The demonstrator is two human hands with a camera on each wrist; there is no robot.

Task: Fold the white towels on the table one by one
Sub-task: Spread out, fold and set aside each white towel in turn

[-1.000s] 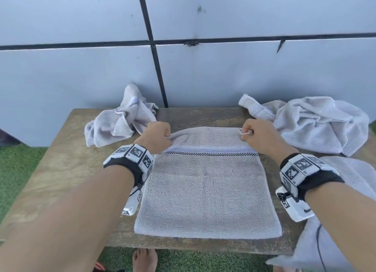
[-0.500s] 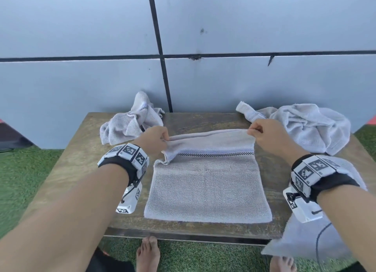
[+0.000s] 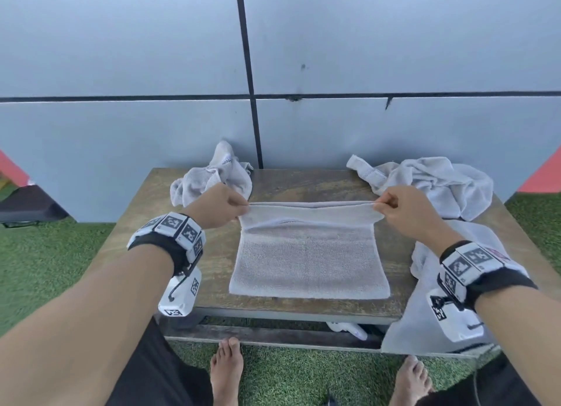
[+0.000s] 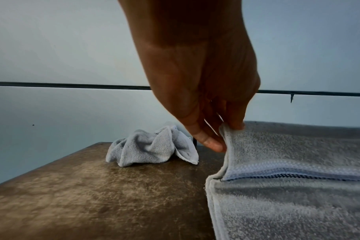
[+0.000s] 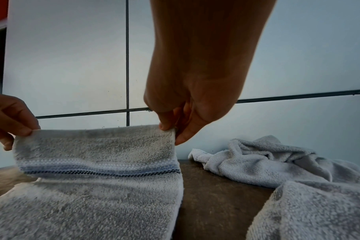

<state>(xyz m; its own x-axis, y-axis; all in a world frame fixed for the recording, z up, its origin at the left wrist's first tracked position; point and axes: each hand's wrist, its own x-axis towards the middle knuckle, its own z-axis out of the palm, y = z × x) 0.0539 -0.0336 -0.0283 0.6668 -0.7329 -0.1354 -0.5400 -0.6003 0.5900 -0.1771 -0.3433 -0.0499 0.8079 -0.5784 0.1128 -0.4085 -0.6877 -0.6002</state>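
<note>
Pinching towel (image 3: 308, 254) far corners, left hand (image 3: 217, 207), right hand (image 3: 403, 208), wrist views reveal striped band (image 5: 101, 168).

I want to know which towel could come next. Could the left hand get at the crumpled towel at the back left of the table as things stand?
Probably yes, once freed. The left hand pinches a corner of the middle towel, and the crumpled towel lies just beyond it, with only bare table between in the left wrist view.

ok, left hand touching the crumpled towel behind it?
Apart. Head view: left hand pinches the flat towel's corner in front of the crumpled towel; left wrist view shows a gap.
</note>
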